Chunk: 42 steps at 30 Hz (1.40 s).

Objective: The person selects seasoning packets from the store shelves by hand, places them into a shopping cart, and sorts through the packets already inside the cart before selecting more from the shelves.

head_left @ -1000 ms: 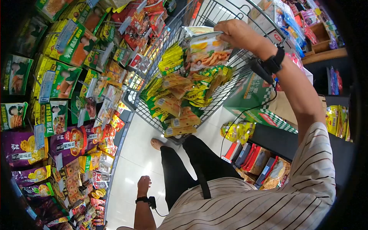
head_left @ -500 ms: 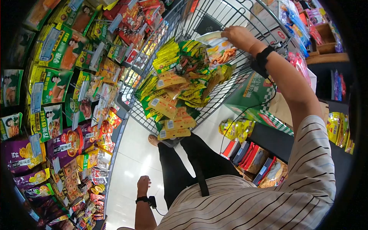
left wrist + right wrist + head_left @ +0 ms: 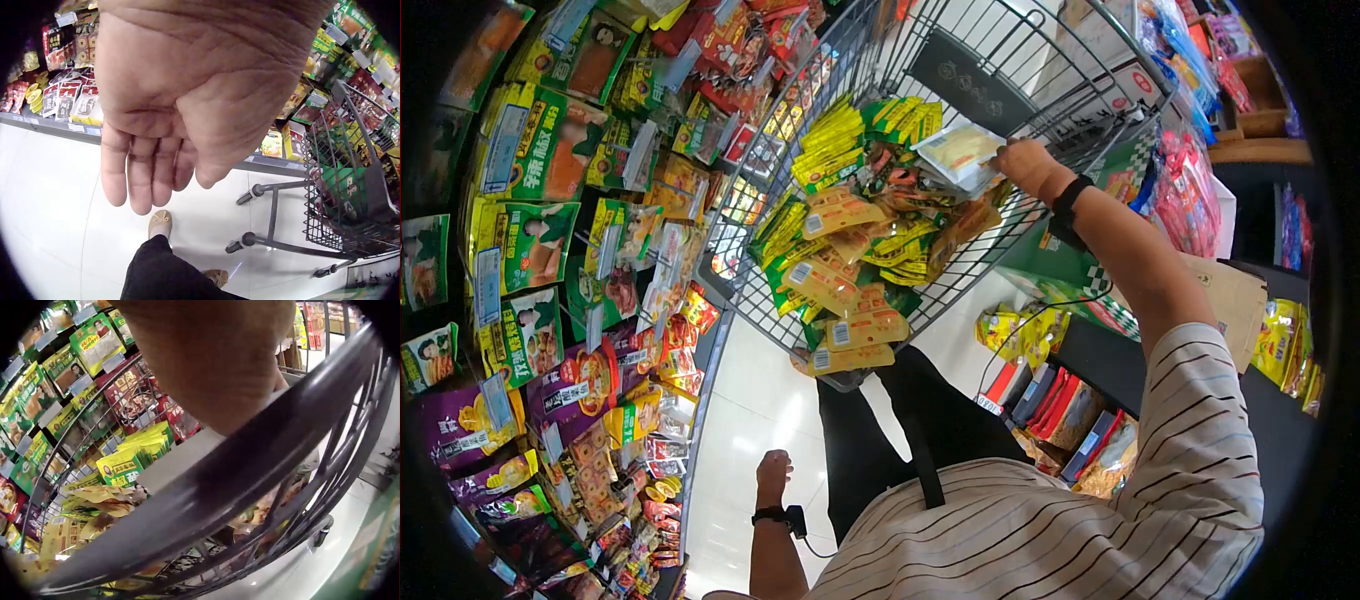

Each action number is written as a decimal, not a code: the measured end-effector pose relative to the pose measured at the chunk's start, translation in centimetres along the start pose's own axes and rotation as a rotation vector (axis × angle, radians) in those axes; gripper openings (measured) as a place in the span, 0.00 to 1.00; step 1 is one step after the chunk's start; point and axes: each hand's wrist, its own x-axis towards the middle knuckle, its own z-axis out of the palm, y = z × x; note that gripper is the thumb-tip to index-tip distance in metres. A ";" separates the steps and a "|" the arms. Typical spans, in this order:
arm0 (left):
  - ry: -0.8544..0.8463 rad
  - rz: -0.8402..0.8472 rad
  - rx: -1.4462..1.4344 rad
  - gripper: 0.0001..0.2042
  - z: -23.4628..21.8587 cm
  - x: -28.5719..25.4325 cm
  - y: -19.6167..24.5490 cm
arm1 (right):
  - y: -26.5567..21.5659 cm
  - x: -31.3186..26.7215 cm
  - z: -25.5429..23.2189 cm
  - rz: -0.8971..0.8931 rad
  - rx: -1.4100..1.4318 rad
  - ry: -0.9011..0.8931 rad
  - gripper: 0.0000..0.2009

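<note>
My right hand reaches over the side of the wire shopping cart and pinches the edge of a flat, pale food packet. The packet lies tilted over the far right part of a heap of yellow and green snack packets. In the right wrist view the cart's dark rim crosses in front of the hand, hiding the fingertips. My left hand hangs by my side, fingers loosely bent, with nothing in it. Orange-yellow packets lie at the cart's near end.
Shelves of hanging snack packets line the left side. On the right are a green box, a brown carton and a low shelf with red and dark packs. A dark panel is at the cart's far end.
My right hand has lowered the packet onto the heap, and it has turned from standing with its picture side showing to lying flatter, pale side up. The left hand still hangs.
</note>
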 end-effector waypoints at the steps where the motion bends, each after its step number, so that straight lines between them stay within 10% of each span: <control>1: -0.006 0.003 0.008 0.18 0.0 0.3 0.0 | -0.1 0.1 0.1 0.004 0.013 -0.073 0.10; 9: -0.017 0.108 0.001 0.18 -0.9 1.3 0.5 | -0.9 -3.0 -3.0 0.115 0.244 -0.179 0.20; 19: 0.138 0.384 -0.016 0.16 -6.7 2.6 7.7 | -13.7 -9.2 -10.7 0.010 0.873 0.361 0.09; 26: 0.516 0.788 0.434 0.20 -13.2 5.5 20.3 | -18.6 -9.8 -6.5 0.133 0.884 0.517 0.05; 34: 0.763 1.026 0.293 0.19 -18.3 14.5 30.4 | -22.3 -6.7 -7.3 0.437 0.823 0.617 0.04; 42: 0.873 0.896 0.629 0.21 -22.1 24.7 33.4 | -23.6 -5.6 -6.2 0.529 0.532 0.567 0.04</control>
